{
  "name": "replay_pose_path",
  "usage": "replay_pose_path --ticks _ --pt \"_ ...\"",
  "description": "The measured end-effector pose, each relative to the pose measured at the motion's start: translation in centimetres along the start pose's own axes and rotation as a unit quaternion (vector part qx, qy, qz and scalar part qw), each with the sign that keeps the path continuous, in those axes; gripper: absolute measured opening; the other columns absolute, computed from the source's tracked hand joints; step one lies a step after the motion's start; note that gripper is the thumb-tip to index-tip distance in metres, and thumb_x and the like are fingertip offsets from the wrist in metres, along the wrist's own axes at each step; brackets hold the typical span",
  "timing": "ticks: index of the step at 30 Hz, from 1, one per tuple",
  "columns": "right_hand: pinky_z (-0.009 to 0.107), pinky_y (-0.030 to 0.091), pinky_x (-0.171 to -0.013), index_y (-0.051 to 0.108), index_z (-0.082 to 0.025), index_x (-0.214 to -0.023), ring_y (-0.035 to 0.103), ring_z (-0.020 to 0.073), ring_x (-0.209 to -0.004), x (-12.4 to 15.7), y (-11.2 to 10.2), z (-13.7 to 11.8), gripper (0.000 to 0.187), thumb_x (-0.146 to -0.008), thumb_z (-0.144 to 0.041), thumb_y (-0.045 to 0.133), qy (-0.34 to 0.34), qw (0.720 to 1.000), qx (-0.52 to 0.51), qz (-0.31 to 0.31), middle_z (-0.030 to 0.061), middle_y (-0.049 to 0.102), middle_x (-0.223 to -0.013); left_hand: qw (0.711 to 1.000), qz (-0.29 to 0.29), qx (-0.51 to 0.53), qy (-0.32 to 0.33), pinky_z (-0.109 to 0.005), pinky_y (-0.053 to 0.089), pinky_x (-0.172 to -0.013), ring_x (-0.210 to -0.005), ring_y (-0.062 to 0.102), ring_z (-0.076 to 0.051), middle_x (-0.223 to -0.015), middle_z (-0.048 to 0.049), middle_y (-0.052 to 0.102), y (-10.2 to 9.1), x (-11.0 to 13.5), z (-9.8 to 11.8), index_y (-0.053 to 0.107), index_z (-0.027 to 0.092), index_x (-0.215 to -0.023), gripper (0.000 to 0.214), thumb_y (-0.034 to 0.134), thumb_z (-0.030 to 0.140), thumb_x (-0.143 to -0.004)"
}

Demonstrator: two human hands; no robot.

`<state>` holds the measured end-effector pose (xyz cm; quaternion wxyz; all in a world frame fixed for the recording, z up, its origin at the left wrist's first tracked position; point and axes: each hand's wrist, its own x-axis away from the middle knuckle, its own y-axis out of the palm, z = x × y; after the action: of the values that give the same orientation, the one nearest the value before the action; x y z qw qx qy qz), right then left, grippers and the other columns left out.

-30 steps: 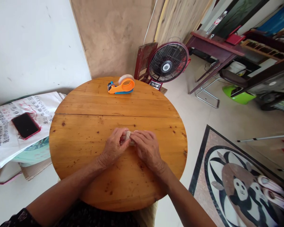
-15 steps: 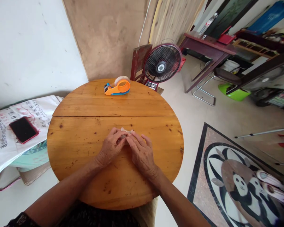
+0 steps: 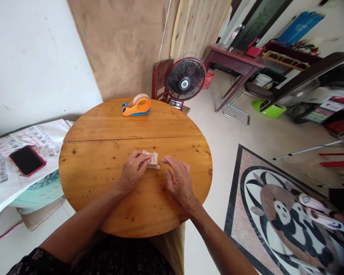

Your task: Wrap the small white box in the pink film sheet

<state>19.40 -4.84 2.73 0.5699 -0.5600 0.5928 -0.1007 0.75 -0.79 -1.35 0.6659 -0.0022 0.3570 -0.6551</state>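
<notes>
A small pale packet with red print [image 3: 154, 159] and ragged, tape-like edges lies near the middle of the round wooden table [image 3: 103, 191]. My left hand [image 3: 134, 170] has its fingers closed on the packet's left side, which they partly cover. Just to the right, my right hand [image 3: 179, 179] is apart from the packet, fingers spread and curved, with nothing in them. Farther back on the tabletop stands an orange and blue tape dispenser [image 3: 137, 105] carrying a roll of tape.
A fan [image 3: 186, 79] on a wooden chair is close behind the table's far edge. To the left, a phone [image 3: 28, 160] rests on a white printed sack [image 3: 53, 133]. A dark red desk [image 3: 232, 59] and a stool [image 3: 259, 90] are farther off at the right.
My right hand has let go of the packet and moved to the right, uncovering its printed face. My left hand stays on it. The head view has shifted slightly.
</notes>
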Motion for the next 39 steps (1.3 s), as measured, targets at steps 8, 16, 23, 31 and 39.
replay_pose_path --ticks 8,16,23,31,39 --pt "0.045 0.050 -0.093 0.049 -0.023 -0.133 0.063 0.0255 -0.110 4.7 -0.5 -1.1 0.043 -0.091 -0.015 0.049 0.056 0.998 -0.007 0.013 0.0113 0.067 -0.120 0.988 0.016 -0.144 0.056 -0.022 0.046 -0.070 -0.084 0.057 -0.016 -0.092 -0.0064 0.059 0.0 0.3 0.2 0.072 0.020 -0.096 0.024 0.050 0.028 -0.096" --pt "0.050 0.049 -0.101 0.050 -0.022 -0.132 0.058 0.0260 -0.120 6.8 0.6 -2.5 0.041 -0.091 -0.017 0.048 0.086 0.995 -0.039 0.015 0.0117 0.063 -0.127 0.989 -0.029 -0.134 0.048 -0.028 0.050 -0.076 -0.089 0.060 -0.018 -0.096 -0.0070 0.060 -0.5 0.0 -0.1 0.071 0.020 -0.107 0.027 0.048 0.027 -0.095" --pt "0.051 0.049 -0.103 0.054 -0.023 -0.130 0.057 0.0263 -0.123 7.6 -0.1 -2.7 0.039 -0.092 -0.018 0.049 0.090 0.995 -0.047 0.017 0.0113 0.062 -0.131 0.947 0.026 -0.251 0.199 -0.035 0.051 -0.081 -0.096 0.059 -0.023 -0.113 -0.0137 0.065 -0.7 -0.1 -0.9 0.072 0.016 -0.102 0.028 0.047 0.027 -0.097" --pt "0.051 0.047 -0.105 0.058 -0.023 -0.126 0.057 0.0252 -0.123 8.8 0.4 -3.1 0.037 -0.091 -0.018 0.050 0.132 0.987 -0.087 0.024 0.0107 0.061 -0.132 0.909 0.007 -0.277 0.312 -0.035 0.048 -0.074 -0.086 0.060 -0.021 -0.106 -0.0083 0.074 -1.1 -1.2 -1.1 0.069 0.015 -0.096 0.022 0.048 0.021 -0.096" --pt "0.050 0.046 -0.107 0.061 -0.022 -0.120 0.057 0.0242 -0.122 10.5 0.0 -3.1 0.030 -0.092 -0.021 0.052 0.194 0.968 -0.150 0.047 0.0107 0.063 -0.129 0.909 0.028 -0.278 0.310 -0.038 0.045 -0.077 -0.093 0.059 -0.024 -0.106 -0.0073 0.074 -0.9 -1.1 -1.4 0.070 0.016 -0.097 0.019 0.051 0.020 -0.095"
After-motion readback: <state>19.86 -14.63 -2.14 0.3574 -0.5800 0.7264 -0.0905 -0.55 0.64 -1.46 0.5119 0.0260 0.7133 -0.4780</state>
